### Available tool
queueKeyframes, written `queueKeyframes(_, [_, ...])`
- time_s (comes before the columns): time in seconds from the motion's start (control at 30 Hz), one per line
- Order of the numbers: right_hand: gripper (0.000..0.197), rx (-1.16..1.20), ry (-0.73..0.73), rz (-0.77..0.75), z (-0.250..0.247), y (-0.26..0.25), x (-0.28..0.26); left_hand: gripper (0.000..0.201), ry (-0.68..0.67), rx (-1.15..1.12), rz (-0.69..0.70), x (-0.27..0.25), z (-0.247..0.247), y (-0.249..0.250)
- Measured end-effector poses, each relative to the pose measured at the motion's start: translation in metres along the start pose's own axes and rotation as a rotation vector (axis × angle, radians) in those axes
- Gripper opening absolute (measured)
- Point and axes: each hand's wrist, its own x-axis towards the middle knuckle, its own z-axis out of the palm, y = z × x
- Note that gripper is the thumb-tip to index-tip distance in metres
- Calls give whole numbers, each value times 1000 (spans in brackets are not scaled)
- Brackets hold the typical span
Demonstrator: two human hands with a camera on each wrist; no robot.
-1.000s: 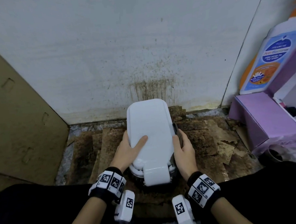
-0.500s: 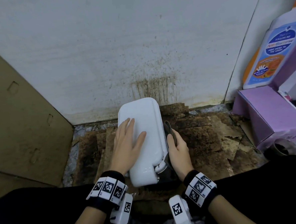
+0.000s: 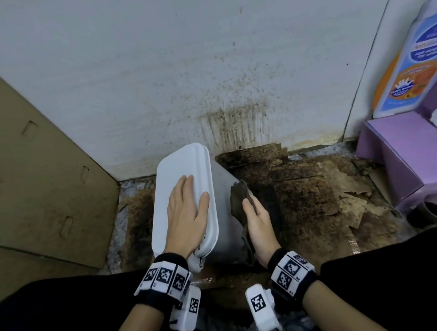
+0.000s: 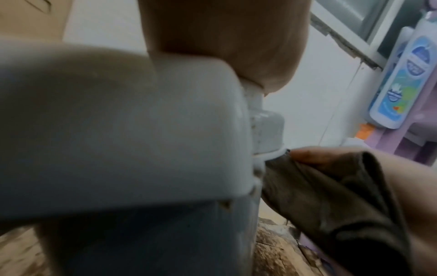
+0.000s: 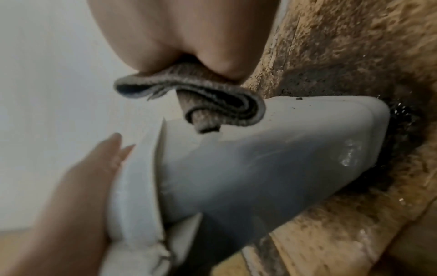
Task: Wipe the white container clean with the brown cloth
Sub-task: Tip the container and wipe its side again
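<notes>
My left hand (image 3: 187,213) lies flat on the lid of the white rectangular plastic container (image 3: 180,190), tilting it. My right hand (image 3: 259,221) grips the brown folded cloth (image 3: 238,197) against its right wall. Wiping is under way; next, I judge, a firm downward stroke.

The right hand (image 5: 189,46) pinches a folded brown cloth (image 5: 201,100) between thumb and fingers, its edge touching the side wall of the tilted white container (image 5: 272,158). The left hand (image 5: 78,186) lies flat on the container's lid. Stained, wet brown cardboard (image 5: 354,46) lies beneath.
</notes>
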Motion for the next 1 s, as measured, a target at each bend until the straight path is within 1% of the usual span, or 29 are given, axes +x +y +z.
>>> queueKeyframes(0.1, [37,-59,27,-67,9,8,-6,59,11,24,8,0,-2,-8])
queueKeyframes(0.17, [37,-110,7,-88,18,15,-8,60,11,35,4,1,-2,-11])
queueKeyframes(0.23, [35,-167,-38,-137,29,20,-9,60,17,46,4,1,-1,-13])
queueKeyframes(0.3, [40,-216,-105,-205,41,24,-10,60,25,50,2,2,1,-16])
queueKeyframes(0.4, [46,-275,-173,-251,55,33,-12,65,24,22,-19,3,2,-18])
queueKeyframes(0.57, [44,-363,-169,-287,61,49,-7,66,-15,-4,-52,4,-1,-25])
queueKeyframes(0.73, [47,-505,-141,-355,51,68,6,64,-33,10,-45,5,-3,-31])
queueKeyframes(0.8, [50,-526,-125,-350,44,77,12,63,-35,10,-42,5,-4,-34])
queueKeyframes(1.0, [52,-591,-106,-212,7,113,36,61,-33,-4,-40,3,-10,-41])
